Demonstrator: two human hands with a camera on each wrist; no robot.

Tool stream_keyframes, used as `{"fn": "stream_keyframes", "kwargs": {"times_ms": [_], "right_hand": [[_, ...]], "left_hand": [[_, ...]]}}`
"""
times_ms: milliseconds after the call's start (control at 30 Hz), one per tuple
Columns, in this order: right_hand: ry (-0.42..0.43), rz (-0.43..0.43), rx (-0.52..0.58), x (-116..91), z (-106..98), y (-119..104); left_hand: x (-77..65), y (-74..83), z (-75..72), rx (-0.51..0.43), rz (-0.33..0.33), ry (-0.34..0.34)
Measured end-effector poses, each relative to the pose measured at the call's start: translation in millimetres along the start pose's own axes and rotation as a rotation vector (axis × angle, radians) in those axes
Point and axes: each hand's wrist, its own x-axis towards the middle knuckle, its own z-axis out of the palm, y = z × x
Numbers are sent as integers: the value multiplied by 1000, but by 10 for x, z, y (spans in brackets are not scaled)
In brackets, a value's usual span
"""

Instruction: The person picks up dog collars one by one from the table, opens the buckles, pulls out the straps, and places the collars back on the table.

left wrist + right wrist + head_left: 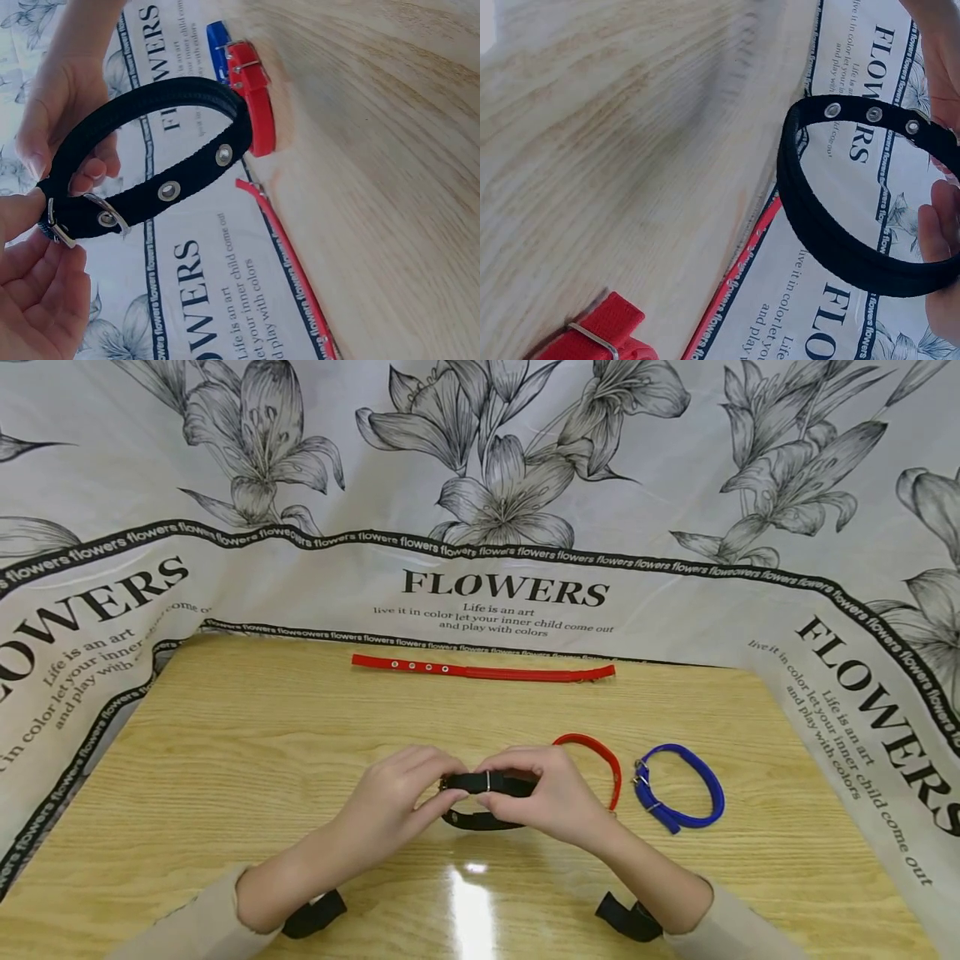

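A black collar (480, 821) with metal eyelets and a buckle is held up in a loop between both hands. My left hand (405, 789) pinches it at the buckle end with thumb and fingers. On the other side my right hand (551, 793) grips the band near a metal keeper loop. In the left wrist view the black collar (169, 191) shows its eyelets and the silver buckle beside the left fingertips. The right wrist view has the round loop of the collar (810, 210), with fingers at its right edge.
A red collar (617, 768) lies looped behind the right hand, partly hidden. To its right is a buckled blue collar (708, 777). A straight red collar (525, 674) lies along the table's (262, 718) far edge. Flower-printed cloth (502, 602) rises behind and at both sides.
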Motion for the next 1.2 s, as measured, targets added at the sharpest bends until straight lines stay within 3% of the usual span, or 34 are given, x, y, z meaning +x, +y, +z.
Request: {"fn": "stream_keyframes", "kwargs": {"times_ms": [500, 733, 967, 1200], "right_hand": [[116, -24, 239, -64, 57, 27], [163, -27, 317, -97, 110, 31], [126, -20, 342, -116, 104, 56], [33, 69, 314, -119, 28, 83]], "left_hand": [[25, 73, -33, -197, -109, 42], [23, 94, -21, -213, -135, 88], [29, 98, -48, -220, -150, 116], [25, 83, -59, -192, -132, 97]]}}
